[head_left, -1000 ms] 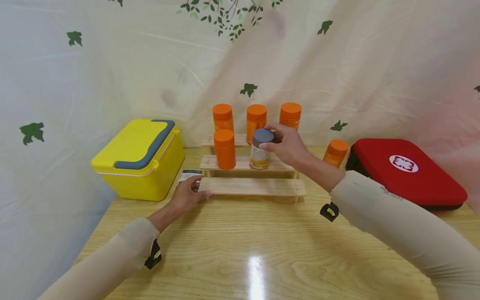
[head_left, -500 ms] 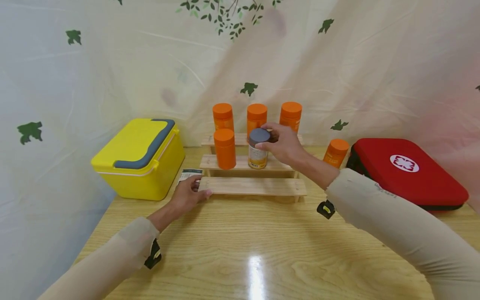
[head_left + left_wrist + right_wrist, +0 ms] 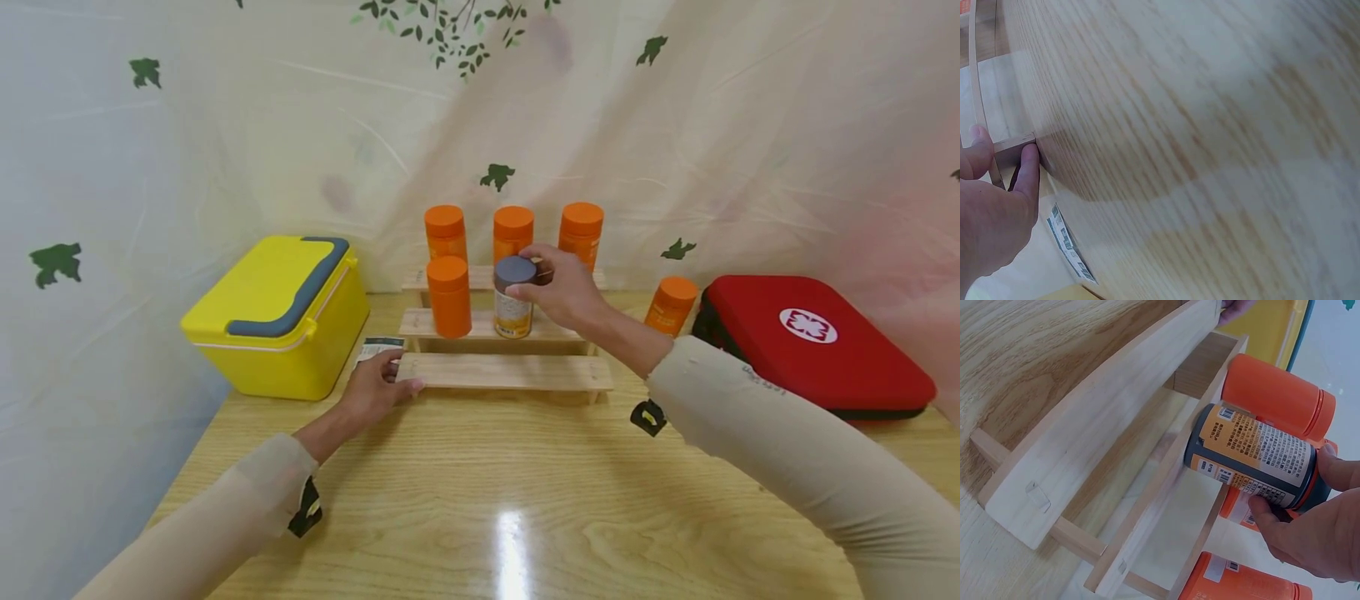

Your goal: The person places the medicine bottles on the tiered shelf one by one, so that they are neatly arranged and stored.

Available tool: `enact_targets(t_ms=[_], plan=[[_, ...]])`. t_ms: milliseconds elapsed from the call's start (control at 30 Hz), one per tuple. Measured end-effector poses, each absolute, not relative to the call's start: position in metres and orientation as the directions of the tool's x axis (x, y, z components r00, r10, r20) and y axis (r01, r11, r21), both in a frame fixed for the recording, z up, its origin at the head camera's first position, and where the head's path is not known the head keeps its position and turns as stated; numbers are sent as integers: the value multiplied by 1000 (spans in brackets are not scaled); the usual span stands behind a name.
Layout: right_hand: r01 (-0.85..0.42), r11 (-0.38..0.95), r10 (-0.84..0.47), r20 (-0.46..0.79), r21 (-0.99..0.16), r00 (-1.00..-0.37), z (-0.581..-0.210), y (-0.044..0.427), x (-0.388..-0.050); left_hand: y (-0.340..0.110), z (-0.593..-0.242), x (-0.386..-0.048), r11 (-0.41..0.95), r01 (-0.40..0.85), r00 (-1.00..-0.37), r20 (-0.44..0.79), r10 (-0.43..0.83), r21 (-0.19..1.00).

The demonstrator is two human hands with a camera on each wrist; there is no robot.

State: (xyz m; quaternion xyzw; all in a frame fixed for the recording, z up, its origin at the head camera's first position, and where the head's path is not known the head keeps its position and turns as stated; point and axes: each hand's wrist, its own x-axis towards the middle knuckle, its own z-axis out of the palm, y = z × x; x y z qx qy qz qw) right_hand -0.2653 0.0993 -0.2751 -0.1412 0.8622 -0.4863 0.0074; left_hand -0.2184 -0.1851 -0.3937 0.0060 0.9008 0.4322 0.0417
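My right hand grips a grey-lidded jar near its top, thumb on one side and fingers on the other. In the right wrist view that jar shows an orange and white printed label, its base at the middle step. An orange jar stands to its left on the same step. My left hand pinches the left end of the three-step wooden rack. The left wrist view shows thumb and fingers about the rack's end. Behind, three orange jars occupy the top step.
A yellow box with a grey handle stands left of the rack. Right of it are a lone orange jar and a red case with a white emblem. A printed packet lies beside my left hand.
My right hand has shifted the grey-lidded jar slightly left along the middle step, closer to the orange jar there. My left hand has stayed at the rack's end.
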Motion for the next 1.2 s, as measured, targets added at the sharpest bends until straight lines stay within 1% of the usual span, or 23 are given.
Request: enact_targets(t_ms=[533, 700, 867, 1000, 1200], plan=[[-241, 469, -250, 133, -850, -959, -275, 101, -265, -185, -393, -219, 631, -27, -996, -77, 53, 776], [-276, 485, -258, 165, -830, -952, -272, 107, -260, -185, -394, -219, 632, -36, -996, -80, 41, 774], [-310, 548, -265, 191, -776, -945, -266, 123, -248, -185, -395, -220, 631, -33, -997, -69, 33, 775], [-339, 570, -273, 217, -749, -937, -265, 141, -238, -185, -395, -221, 635, -32, -998, -65, 28, 772], [-320, 626, -276, 183, -711, -944, -267, 179, -222, -184, -395, -220, 639, -24, -998, -59, 33, 769]])
